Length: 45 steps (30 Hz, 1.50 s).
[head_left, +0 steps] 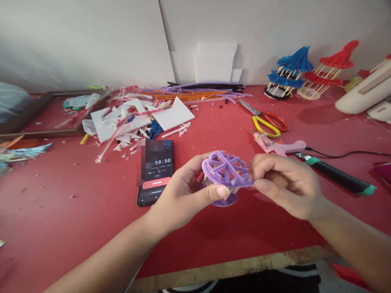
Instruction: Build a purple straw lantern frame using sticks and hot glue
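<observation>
A small round frame of purple pipe cleaners [226, 167] is held up over the front of the table. Purple strips cross over its round top, and a purple ring shows below, with pale sticks partly visible between. My left hand [192, 185] is wrapped around its left side, thumb at the front. At the right rim, my right hand [282, 183] pinches the end of a purple pipe cleaner between thumb and forefinger. The far side of the frame and some left fingers are hidden.
A phone [155, 173] lies left of my hands. Scissors [262, 118], a pink glue gun [277, 145] and a black-green utility knife [340, 175] lie right. Blue [288, 73] and red [331, 73] stick models stand behind. White scraps [137, 118] and loose pipe cleaners [189, 94] lie at the back.
</observation>
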Each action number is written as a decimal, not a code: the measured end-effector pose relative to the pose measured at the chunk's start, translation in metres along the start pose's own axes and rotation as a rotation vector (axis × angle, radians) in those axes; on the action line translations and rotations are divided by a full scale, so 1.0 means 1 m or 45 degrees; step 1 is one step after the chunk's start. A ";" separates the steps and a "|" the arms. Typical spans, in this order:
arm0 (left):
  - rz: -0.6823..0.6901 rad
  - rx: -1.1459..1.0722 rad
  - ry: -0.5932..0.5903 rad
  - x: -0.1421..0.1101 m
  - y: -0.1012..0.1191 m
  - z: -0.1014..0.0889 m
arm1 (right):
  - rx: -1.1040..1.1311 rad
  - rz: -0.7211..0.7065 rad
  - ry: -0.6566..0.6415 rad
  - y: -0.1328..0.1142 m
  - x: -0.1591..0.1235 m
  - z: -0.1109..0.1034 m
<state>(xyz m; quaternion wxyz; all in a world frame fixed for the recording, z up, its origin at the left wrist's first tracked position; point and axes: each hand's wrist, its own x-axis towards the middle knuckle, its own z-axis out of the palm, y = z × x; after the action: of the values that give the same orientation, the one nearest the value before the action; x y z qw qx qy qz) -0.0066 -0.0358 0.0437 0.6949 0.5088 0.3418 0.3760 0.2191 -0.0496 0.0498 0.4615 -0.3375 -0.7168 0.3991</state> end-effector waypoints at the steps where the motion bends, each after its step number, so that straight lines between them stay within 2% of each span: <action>1: -0.007 0.000 0.010 0.000 0.000 0.000 | -0.027 -0.026 0.018 0.000 0.000 0.000; 5: -0.016 -0.001 0.026 0.000 0.001 0.002 | -0.099 -0.051 0.062 0.001 -0.001 0.000; 11: -0.016 -0.027 -0.036 0.000 0.001 -0.001 | -0.094 -0.027 0.056 0.001 -0.001 0.001; 15: 0.006 -0.016 0.018 0.000 -0.001 -0.001 | -0.056 -0.021 0.042 0.001 -0.002 0.000; 18: 0.037 -0.046 0.004 0.000 -0.002 0.000 | -0.033 -0.020 0.033 0.000 -0.002 0.000; 25: 0.023 -0.062 0.058 0.001 -0.003 0.003 | -0.055 -0.120 0.049 0.001 -0.003 -0.001; 45: -0.010 -0.052 -0.039 0.003 0.000 -0.001 | -0.013 -0.014 0.068 0.006 -0.005 0.001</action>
<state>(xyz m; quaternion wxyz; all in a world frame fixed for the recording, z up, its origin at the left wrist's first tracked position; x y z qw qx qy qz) -0.0059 -0.0333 0.0431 0.7117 0.4990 0.3253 0.3723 0.2202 -0.0515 0.0427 0.4811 -0.3465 -0.7079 0.3838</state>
